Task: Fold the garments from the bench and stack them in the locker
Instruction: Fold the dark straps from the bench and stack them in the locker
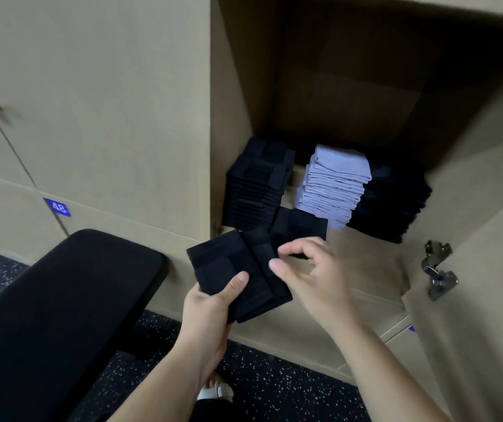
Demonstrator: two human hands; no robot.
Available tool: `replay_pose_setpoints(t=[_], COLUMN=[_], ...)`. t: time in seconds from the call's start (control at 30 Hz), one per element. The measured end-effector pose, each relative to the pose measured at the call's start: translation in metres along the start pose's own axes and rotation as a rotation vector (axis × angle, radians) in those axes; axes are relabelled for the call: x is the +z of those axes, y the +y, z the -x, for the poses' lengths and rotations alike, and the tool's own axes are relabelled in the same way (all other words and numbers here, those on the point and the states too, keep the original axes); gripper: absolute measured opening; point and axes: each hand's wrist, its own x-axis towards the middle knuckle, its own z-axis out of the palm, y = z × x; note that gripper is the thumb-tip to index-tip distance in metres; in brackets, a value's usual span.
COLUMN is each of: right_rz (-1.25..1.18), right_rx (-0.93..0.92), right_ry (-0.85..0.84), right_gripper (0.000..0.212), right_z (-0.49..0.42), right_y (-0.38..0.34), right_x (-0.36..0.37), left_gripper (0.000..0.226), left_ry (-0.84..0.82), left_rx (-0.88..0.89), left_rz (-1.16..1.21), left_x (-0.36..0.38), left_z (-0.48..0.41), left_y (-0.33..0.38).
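Lower left, a black bench (pixel 61 300) is sitting on speckled floor (pixel 274 385). Upper right, the open locker (pixel 366 260) is holding folded stacks (pixel 332 184). At centre, the left hand (pixel 210 303) is gripping a folded black garment (pixel 229 263). The right hand (pixel 314 269) is hovering over it, fingers (pixel 302 243) loosely curled, empty.

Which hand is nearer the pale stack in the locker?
Right. Right hand hovers in front of the pale stack; left hand sits lower-left, gripping the folded black garment.

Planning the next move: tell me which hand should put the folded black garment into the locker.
Probably left. The left hand grips the garment, thumb on top, in front of the open locker. The right hand hovers beside it and appears empty.
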Motion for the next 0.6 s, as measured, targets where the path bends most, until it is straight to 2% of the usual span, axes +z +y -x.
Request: replay_pose_setpoints(t=[0.07, 0.13, 0.27, 0.33, 0.43, 0.53, 0.6], right_rz=[0.051, 0.047, 0.084, 0.090, -0.021, -0.153, -0.289], right_rx=[-0.018, 0.017, 0.046, 0.044, 0.074, 0.124, 0.171], right_ry=[-0.072, -0.070, -0.046, -0.022, 0.028, 0.086, 0.121], right_gripper=[0.033, 0.044, 0.027, 0.026, 0.021, 0.020, 0.014], right_z=[0.017, 0.028, 0.039, 0.042, 0.042, 0.038, 0.033], right_y=[-0.010, -0.015, -0.029, -0.035, -0.036, -0.031, -0.026], right_x=[0.003, 0.006, 0.003, -0.002, -0.009, -0.017, -0.023], left_gripper=[0.026, 0.025, 0.022, 0.024, 0.033, 0.026, 0.023], left_ry=[-0.012, -0.014, -0.006, -0.014, -0.045, -0.030, -0.007], left_rx=[0.006, 0.004, 0.008, 0.010, -0.022, -0.081, -0.085], left_rz=[0.011, 0.006, -0.033, -0.041, 0.015, 0.113, 0.072], left_x=[0.005, 0.010, 0.020, 0.023, 0.025, 0.026, 0.025], left_z=[0.010, 0.019, 0.034, 0.040, 0.047, 0.050, 0.048], left_y=[0.004, 0.007, 0.011, 0.012, 0.015, 0.014, 0.010])
